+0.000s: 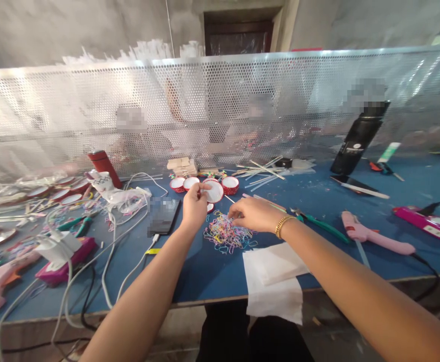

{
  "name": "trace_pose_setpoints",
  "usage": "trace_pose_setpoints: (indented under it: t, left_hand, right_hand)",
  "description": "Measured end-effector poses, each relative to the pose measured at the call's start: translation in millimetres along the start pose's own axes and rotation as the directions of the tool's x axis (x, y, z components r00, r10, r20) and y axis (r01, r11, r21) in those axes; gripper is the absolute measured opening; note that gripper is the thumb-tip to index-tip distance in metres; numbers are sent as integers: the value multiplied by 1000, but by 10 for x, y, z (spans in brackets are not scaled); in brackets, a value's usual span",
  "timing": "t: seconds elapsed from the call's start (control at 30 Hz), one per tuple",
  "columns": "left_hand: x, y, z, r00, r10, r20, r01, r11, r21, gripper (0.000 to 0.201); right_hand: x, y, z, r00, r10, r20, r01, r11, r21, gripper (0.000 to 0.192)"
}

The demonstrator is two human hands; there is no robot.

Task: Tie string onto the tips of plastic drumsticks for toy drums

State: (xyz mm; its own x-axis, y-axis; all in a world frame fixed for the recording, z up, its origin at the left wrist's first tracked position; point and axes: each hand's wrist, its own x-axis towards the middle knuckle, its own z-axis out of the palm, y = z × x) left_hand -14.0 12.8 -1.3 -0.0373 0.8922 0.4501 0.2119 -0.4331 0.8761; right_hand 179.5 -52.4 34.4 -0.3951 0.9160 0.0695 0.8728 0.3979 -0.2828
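Observation:
My left hand [196, 206] is closed, with thumb and fingers pinching the edge of a round white disc with a red rim [214, 192]. My right hand [255, 213] is bent over a loose heap of small pastel-coloured loops [227, 234], its fingertips at the heap's upper edge. From those fingers a thin pale stick [230, 199] juts toward the disc; the grip itself is partly hidden. Beyond the disc stand small red cups with white tops [230, 185], in a row. Part of another red-rimmed white piece [209, 207] shows beneath the disc.
White cloths [274, 266] overhang the table's front edge. A black phone [164, 217] with a cable lies left. Green-handled pliers [325, 225], a pink glue gun [374, 236] and a black bottle [357, 141] are to the right. A perforated metal screen [220, 115] closes the back.

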Motion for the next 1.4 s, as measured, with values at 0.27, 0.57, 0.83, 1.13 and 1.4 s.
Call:
trace_pose_setpoints:
  t: [0.27, 0.57, 0.83, 1.13, 1.4]
  left_hand:
    - [-53, 11, 17, 999, 13, 32, -15, 999, 43, 21]
    - [-72, 6, 24, 999, 19, 30, -21, 999, 50, 21]
    - [-72, 65, 21, 999, 27, 19, -28, 998, 60, 22]
    - [-103, 49, 18, 998, 62, -26, -59, 995, 83, 22]
    - [-235, 73, 107, 993, 114, 38, -119, 975, 188, 22]
  right_hand:
    - [94, -234, 228, 994, -25, 104, 36, 994, -107, 46]
    - [136, -65, -27, 999, -41, 31, 39, 997, 68, 25]
    - [181, 20, -182, 996, 9, 90, -22, 989, 148, 30]
    - [373, -91, -88, 981, 150, 125, -139, 986, -95, 20]
    - [509, 177, 202, 980, 153, 128, -154, 988, -3, 12]
